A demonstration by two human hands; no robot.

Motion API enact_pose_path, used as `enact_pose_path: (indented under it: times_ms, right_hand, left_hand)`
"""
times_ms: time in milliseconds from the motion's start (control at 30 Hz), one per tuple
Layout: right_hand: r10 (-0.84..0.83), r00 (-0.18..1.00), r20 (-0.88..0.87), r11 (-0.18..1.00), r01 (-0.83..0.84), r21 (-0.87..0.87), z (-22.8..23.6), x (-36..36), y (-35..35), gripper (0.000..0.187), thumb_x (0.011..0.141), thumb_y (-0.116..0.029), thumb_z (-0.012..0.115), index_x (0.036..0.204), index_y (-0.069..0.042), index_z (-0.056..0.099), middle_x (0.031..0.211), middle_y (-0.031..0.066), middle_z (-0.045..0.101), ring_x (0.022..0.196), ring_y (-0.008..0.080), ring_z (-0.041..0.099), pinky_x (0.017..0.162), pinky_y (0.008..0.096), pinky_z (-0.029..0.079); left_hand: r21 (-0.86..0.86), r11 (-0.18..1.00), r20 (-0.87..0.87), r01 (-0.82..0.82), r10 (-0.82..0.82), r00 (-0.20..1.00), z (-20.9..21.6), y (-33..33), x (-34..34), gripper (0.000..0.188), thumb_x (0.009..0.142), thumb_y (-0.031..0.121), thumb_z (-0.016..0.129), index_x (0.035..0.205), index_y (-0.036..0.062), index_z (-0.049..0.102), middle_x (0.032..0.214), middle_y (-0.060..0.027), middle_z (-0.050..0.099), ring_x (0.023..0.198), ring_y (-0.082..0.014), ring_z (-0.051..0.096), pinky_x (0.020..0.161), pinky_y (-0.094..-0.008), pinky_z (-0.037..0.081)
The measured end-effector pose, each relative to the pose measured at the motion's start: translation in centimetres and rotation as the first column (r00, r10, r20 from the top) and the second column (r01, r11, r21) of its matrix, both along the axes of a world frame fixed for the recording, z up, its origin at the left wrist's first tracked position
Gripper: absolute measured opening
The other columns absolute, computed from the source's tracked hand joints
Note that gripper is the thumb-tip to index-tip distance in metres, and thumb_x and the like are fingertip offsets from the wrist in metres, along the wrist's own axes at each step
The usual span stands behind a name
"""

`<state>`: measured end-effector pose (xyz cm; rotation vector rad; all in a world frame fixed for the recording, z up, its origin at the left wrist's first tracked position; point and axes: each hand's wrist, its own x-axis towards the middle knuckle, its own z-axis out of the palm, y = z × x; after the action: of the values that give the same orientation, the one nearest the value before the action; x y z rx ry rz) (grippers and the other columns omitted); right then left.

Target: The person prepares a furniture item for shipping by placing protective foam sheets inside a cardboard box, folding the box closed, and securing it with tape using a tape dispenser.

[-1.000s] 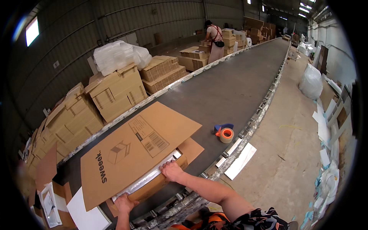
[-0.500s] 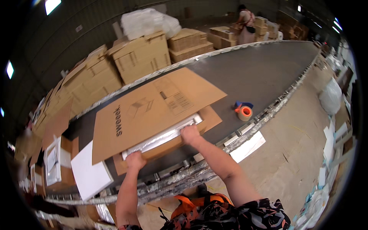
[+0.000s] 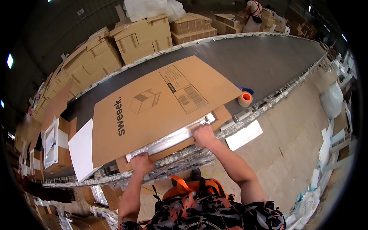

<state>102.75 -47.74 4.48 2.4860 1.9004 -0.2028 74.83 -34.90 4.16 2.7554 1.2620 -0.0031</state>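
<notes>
The open carton (image 3: 161, 109) had shifted along the conveyor belt (image 3: 237, 61) since the earlier frames, so that the right corner of its top flap (image 3: 147, 86) reached the tape dispenser (image 3: 242, 100), which had stood well apart; both hands had travelled with it. The carton lay on the belt directly in front of the person, beyond the grip and spanning the gap between the hands. The left hand (image 3: 142, 164) was clamped on the left part of its near edge, the right hand (image 3: 203, 135) near the right end, each with fingers curled over the rim. Between them ran the brown near wall (image 3: 174, 148), with contents in shiny plastic film (image 3: 165, 145) showing behind it under the raised flap. A white panel (image 3: 81, 151) lay just left of the carton, partly covered by that flap.
</notes>
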Motion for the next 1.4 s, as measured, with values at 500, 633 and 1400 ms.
enact_pose_path:
  times_ms: [500,633,1400]
  right_hand:
    - [0.122,0.990,-0.073,0.885,-0.075,0.460,1.5,-1.7,-6.2,0.060,0.075,-0.042,0.065,0.120,-0.005,0.050,0.113,0.0170,0.052,0.112,0.0323,0.047,0.096,0.0506,0.033]
    - [0.100,0.992,0.071,0.945,-0.117,0.307,2.0,-1.6,-5.4,0.074,0.078,-0.059,0.056,0.126,-0.005,0.048,0.125,0.0231,0.045,0.124,0.0416,0.034,0.105,0.0606,0.019]
    - [0.114,0.993,0.044,0.989,-0.109,-0.102,-1.1,-0.3,-2.5,0.039,0.077,-0.052,0.059,0.088,-0.015,0.061,0.083,0.0093,0.066,0.082,0.0297,0.064,0.067,0.0449,0.048]
  left_hand:
    - [0.376,0.924,0.507,0.069,-0.267,0.820,-6.0,-2.5,-4.9,0.050,0.066,0.046,0.074,0.092,0.0059,0.059,0.105,-0.0170,0.058,0.100,-0.0339,0.056,0.083,-0.0481,0.043]
    - [0.539,0.837,0.315,0.097,-0.307,0.898,-3.0,-3.0,-2.8,0.069,0.074,0.057,0.065,0.113,0.0009,0.056,0.117,-0.0291,0.054,0.117,-0.0471,0.044,0.087,-0.0553,0.043]
    - [-0.021,0.968,-0.050,0.251,-0.252,0.966,-0.1,-0.7,1.8,0.071,0.073,0.062,0.063,0.108,0.0003,0.058,0.096,-0.0231,0.062,0.094,-0.0382,0.058,0.075,-0.0483,0.049]
